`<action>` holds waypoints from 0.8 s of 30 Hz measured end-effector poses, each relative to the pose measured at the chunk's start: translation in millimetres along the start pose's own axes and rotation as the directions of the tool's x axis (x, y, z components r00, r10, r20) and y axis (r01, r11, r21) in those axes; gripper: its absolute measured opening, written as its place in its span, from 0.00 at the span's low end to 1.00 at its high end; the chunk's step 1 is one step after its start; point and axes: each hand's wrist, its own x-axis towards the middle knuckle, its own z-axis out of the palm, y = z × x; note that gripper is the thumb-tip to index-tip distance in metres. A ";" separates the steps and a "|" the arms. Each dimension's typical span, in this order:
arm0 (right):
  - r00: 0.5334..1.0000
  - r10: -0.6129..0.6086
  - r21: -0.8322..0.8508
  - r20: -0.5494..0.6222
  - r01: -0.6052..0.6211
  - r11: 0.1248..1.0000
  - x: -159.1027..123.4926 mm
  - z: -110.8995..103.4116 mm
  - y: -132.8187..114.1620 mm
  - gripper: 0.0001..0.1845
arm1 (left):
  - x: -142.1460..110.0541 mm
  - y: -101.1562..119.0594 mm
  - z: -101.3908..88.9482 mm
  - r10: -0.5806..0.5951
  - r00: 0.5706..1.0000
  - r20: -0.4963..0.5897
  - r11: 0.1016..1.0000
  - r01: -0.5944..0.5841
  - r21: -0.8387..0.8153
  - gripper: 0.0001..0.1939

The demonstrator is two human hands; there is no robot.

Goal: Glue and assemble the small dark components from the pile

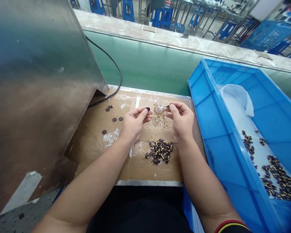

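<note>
My left hand (136, 121) pinches a small dark disc (147, 109) between thumb and fingertips. Opposite it, my right hand (181, 119) is closed on a thin dark piece (168, 106), too small to make out its kind. Between the two hands stands a small clear cup (159, 108) on the cardboard, with wet-looking marks around it. Nearer to me lies a heap of small dark parts with yellow tips (160, 151). Several more dark discs (114, 119) are scattered to the left of my left hand.
A large metal housing (43, 90) rises on the left, with a black cable (113, 63) running behind it. On the right stands a blue crate (213, 129) holding white sheeting (235, 106) and many more dark parts (281, 178). A green wall (150, 61) closes off the back.
</note>
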 end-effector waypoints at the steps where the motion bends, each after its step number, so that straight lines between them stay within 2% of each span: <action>1: 0.996 0.075 0.098 0.056 -0.080 0.992 -6.2 3.4 -5.1 0.12 | -0.7 -0.4 0.1 0.058 0.998 0.021 0.997 -0.059 0.051 0.11; 3: 0.972 0.179 0.234 0.152 -0.211 0.949 -15.1 9.0 -11.7 0.13 | -3.1 -0.4 0.7 0.172 0.982 0.073 0.967 -0.182 0.177 0.12; 6: 0.953 0.233 0.333 0.194 -0.287 0.898 -18.7 12.2 -13.1 0.13 | -7.9 0.3 2.1 0.251 0.962 0.109 0.914 -0.272 0.300 0.12; 12: 0.947 0.241 0.354 0.212 -0.304 0.884 -15.3 10.3 -7.8 0.14 | -10.4 -2.0 1.4 0.301 0.941 0.152 0.865 -0.337 0.372 0.12; 15: 0.949 0.234 0.354 0.209 -0.297 0.887 -16.4 11.0 -8.6 0.13 | -7.5 -3.3 0.4 0.350 0.931 0.105 0.854 -0.363 0.371 0.11; 19: 0.945 0.216 0.360 0.245 -0.296 0.885 -19.5 12.1 -9.0 0.11 | -4.2 -4.8 -1.4 0.351 0.936 0.040 0.881 -0.344 0.325 0.21; 22: 0.945 0.197 0.357 0.260 -0.284 0.890 -21.4 12.7 -8.0 0.11 | -4.5 -4.7 -3.1 0.362 0.928 0.087 0.851 -0.368 0.375 0.15; 24: 0.940 0.197 0.359 0.278 -0.291 0.887 -21.6 12.8 -7.7 0.11 | -4.9 -3.3 -4.3 0.431 0.888 0.160 0.769 -0.454 0.450 0.10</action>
